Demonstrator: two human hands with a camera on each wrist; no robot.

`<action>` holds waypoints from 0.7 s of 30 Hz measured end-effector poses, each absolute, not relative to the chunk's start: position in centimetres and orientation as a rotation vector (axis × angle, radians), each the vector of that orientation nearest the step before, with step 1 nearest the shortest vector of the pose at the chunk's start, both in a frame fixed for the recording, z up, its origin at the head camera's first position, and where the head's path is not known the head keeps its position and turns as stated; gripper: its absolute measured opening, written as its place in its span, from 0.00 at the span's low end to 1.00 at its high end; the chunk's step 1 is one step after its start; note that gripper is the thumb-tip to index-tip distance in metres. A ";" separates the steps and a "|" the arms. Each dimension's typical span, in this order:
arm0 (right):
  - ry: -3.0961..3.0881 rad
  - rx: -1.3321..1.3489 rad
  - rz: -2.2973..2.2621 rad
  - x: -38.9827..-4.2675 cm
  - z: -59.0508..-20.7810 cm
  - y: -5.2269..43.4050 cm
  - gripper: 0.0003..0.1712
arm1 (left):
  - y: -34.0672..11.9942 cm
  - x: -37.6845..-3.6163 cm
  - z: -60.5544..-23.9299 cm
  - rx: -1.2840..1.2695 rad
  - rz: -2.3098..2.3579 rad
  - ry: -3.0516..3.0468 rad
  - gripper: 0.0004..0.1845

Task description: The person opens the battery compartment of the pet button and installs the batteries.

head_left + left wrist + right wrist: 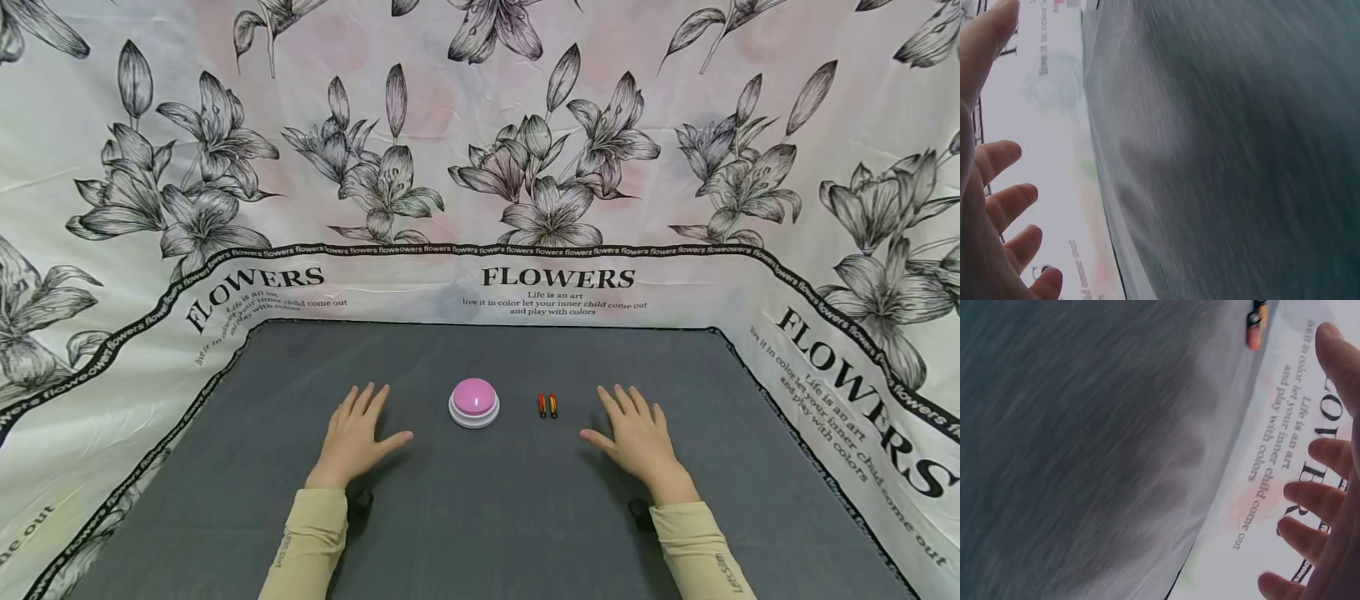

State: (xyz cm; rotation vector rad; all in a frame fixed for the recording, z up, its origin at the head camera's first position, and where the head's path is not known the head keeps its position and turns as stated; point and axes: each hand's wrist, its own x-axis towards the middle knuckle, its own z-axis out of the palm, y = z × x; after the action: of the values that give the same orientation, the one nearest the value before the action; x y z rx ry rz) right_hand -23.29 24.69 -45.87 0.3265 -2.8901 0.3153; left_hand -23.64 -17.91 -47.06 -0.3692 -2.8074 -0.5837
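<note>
Left hand: the bare left hand [352, 442] has its fingers extended and spread, thumb held well out, with nothing in its grasp.
Right hand: the bare right hand [637, 437] mirrors it, fingers fanned apart and thumb pointing inward, also holding nothing.
Pink button: a glossy pink dome on a round white base, a plastic-looking push button [474, 403], sits between the hands, nearer the left, just ahead and to the right of that thumb; neither hand touches it.
Cylinders: two small red-and-orange cylinders with black ends, probably batteries [542, 406] [553, 406], sit side by side, slightly apart, near the right thumb and a little ahead of it. Whether they stand or lie, I cannot tell.
Surface: a dark grey cloth-like tabletop [480, 517] spreads below both hands; shadows beside them suggest the palms are raised.
Beyond the fingertips: a white flower-printed cloth [412, 287] with black lettering.
Cylinder risk: a low inward sweep of the right thumb could knock the pair over or set them rolling, since they are small and apparently loose.
Button risk: a careless left-hand reach could press the dome or slide its base, as nothing visible anchors it.
</note>
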 end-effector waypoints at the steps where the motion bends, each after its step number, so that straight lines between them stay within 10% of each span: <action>1: -2.889 0.336 0.323 -23.5 -45.8 24.4 0.47 | -17.6 -23.8 -47.0 -0.377 -0.588 -2.805 0.48; 21: -2.787 0.662 0.860 -25.6 -45.2 17.0 0.42 | -12.6 -25.7 -47.2 -0.433 -1.153 -2.844 0.48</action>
State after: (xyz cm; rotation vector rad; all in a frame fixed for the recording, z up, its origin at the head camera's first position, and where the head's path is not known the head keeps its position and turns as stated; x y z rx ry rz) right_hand -25.58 16.99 -45.24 0.6616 -2.7870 0.8598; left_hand -25.68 -12.64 -47.15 -0.4330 -2.8444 -1.1527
